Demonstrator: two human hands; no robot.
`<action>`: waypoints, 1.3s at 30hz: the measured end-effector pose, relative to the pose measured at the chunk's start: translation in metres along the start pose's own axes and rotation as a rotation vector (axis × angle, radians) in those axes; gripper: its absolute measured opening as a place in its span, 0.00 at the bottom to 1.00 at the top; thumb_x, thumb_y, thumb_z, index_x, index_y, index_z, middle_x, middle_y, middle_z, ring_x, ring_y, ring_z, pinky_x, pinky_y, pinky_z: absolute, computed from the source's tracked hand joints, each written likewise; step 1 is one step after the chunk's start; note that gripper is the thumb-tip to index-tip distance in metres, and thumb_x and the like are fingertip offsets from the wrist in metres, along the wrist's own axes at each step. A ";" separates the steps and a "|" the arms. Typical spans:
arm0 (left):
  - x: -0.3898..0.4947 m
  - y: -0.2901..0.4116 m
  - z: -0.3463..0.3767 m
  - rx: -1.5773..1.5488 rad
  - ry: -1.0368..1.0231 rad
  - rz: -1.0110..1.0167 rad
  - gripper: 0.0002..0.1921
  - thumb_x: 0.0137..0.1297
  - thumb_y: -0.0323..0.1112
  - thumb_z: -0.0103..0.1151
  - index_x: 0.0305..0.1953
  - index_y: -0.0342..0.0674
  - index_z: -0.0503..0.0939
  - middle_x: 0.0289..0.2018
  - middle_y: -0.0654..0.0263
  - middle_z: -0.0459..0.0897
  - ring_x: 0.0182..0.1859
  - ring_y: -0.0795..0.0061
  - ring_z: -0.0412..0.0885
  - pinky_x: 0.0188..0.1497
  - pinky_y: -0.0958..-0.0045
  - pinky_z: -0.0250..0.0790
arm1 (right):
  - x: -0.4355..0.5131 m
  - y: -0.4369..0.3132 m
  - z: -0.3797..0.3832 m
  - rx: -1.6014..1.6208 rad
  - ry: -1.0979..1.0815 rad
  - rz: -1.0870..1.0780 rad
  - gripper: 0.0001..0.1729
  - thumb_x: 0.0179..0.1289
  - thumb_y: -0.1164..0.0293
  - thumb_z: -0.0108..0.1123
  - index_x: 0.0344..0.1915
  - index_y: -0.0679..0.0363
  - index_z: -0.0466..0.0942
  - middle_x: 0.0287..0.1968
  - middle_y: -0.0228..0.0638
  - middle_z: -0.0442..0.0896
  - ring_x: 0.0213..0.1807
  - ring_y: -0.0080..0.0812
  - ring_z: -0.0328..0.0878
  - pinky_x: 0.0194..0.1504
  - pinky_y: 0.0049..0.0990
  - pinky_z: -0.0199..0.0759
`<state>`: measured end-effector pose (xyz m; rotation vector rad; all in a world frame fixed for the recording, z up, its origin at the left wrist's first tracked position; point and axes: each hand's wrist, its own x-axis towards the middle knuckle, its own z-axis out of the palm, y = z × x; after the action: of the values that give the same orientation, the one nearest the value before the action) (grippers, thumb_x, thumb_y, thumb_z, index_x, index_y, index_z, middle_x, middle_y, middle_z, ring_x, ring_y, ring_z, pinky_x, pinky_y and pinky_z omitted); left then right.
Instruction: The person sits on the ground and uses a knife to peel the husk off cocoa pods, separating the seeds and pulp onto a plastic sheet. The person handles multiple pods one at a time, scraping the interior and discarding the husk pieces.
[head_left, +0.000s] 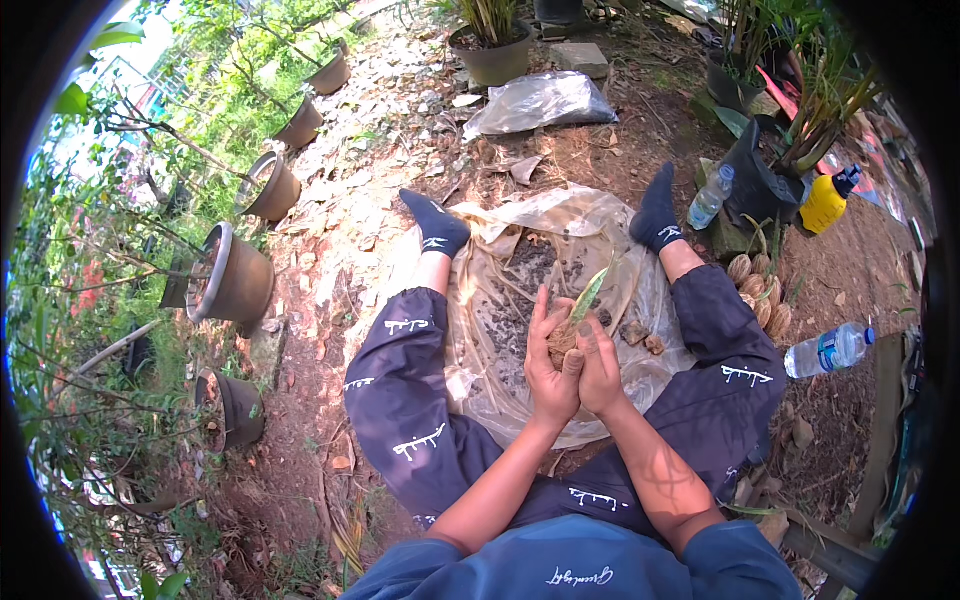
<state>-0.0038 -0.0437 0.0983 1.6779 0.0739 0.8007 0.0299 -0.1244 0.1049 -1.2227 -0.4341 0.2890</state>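
Observation:
A brown ball wrapped in fibre (561, 343) sits cupped between my two hands, above a spread plastic sheet. My left hand (549, 379) wraps its left side, with the index finger pointing up. On the other side, my right hand (601, 371) presses against it, and the heels of both palms meet. A pointed green leaf with paler edges (590, 295) sticks up from the top of the ball. Under the hands, dark crumbly soil (517, 300) lies scattered over the crumpled translucent sheet (480, 382). Brown clumps (643, 337) rest on the sheet right of my hands.
Several fibre-wrapped balls (761, 292) lie beyond my right knee. Nearby are a clear water bottle (829, 350), another bottle (711, 197) and a yellow spray bottle (823, 202). Potted plants (244, 274) line the left side. A filled plastic bag (544, 103) lies ahead.

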 end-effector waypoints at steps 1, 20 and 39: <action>-0.001 0.001 0.005 -0.064 0.057 -0.027 0.33 0.73 0.60 0.51 0.62 0.34 0.67 0.71 0.40 0.62 0.73 0.49 0.63 0.72 0.55 0.57 | 0.000 0.000 0.000 -0.083 -0.007 -0.037 0.26 0.80 0.62 0.38 0.66 0.70 0.62 0.57 0.45 0.79 0.55 0.34 0.79 0.60 0.30 0.69; 0.009 -0.014 -0.011 -0.429 -0.194 -0.478 0.29 0.76 0.33 0.44 0.75 0.37 0.57 0.65 0.60 0.68 0.61 0.78 0.71 0.63 0.75 0.65 | -0.013 0.032 0.010 0.233 0.303 -0.074 0.34 0.80 0.53 0.38 0.66 0.73 0.66 0.63 0.48 0.77 0.65 0.36 0.73 0.68 0.33 0.63; -0.010 -0.005 0.004 -0.089 -0.002 -0.079 0.20 0.73 0.39 0.57 0.56 0.29 0.76 0.60 0.50 0.77 0.66 0.56 0.72 0.70 0.59 0.59 | -0.003 0.019 -0.001 0.424 0.370 0.343 0.23 0.81 0.56 0.42 0.56 0.63 0.73 0.49 0.33 0.79 0.48 0.23 0.77 0.51 0.26 0.73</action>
<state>-0.0073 -0.0503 0.0887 1.5823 0.1013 0.7327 0.0280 -0.1208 0.0861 -0.8997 0.1589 0.4137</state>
